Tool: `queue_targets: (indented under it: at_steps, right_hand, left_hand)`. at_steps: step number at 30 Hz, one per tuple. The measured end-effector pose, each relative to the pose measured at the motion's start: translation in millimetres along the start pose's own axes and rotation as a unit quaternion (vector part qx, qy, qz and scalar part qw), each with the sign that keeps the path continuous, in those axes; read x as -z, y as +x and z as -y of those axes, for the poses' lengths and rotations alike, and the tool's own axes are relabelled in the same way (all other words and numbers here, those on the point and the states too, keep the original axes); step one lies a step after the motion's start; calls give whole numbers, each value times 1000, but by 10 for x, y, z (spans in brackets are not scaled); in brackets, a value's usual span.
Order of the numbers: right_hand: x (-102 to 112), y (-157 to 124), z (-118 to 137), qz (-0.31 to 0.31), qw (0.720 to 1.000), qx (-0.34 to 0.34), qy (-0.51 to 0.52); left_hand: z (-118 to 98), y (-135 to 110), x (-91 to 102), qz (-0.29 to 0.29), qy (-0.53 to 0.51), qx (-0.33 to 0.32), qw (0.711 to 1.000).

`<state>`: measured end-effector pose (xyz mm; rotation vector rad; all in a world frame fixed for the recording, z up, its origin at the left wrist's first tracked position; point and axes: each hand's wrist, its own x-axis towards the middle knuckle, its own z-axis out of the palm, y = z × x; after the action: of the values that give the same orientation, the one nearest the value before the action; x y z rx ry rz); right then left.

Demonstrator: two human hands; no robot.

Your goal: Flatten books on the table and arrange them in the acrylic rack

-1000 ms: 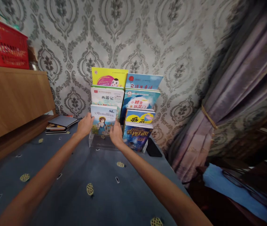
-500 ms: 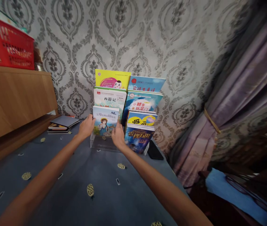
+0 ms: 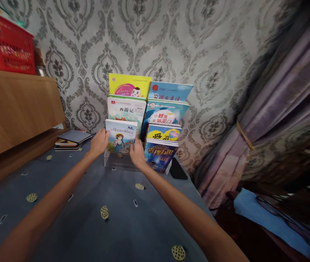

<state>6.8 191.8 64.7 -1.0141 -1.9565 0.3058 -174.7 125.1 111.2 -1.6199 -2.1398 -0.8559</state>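
A light-blue book [image 3: 120,142] with a girl in a hat on its cover stands in the left column of a clear tiered book stand [image 3: 119,161]. My left hand [image 3: 99,141] grips its left edge, and my right hand [image 3: 137,152] grips its right edge. Behind it rise a white book [image 3: 126,111] and a yellow book [image 3: 130,85]. In the right column, a dark blue book [image 3: 160,156] is at the front, with a yellow-and-blue book [image 3: 164,133] and two blue books behind. The fingertips behind the held book are hidden.
A stack of books [image 3: 73,139] lies at the left beside a wooden cabinet [image 3: 18,112] that carries a red basket [image 3: 7,47]. A black phone [image 3: 178,170] lies right of the stand. Beyond the dark blue patterned cloth [image 3: 75,225] hangs a purple curtain [image 3: 231,145].
The view has shifted slightly, so the stand and books appear a little higher. Both hands keep their hold on the light-blue book, which has barely moved relative to the stand.
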Motion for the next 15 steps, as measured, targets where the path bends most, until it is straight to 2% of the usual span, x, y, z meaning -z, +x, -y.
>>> queue_targets:
  at_steps: [8,15]
  right_hand:
    - [-5,106,21,3,1000,-22,-8]
    - [-2,54,-20,8,1000,-7,-4]
  left_hand:
    - [-19,85,-30,10,-14,41,999]
    - [33,56,-43,0,-39,20,999]
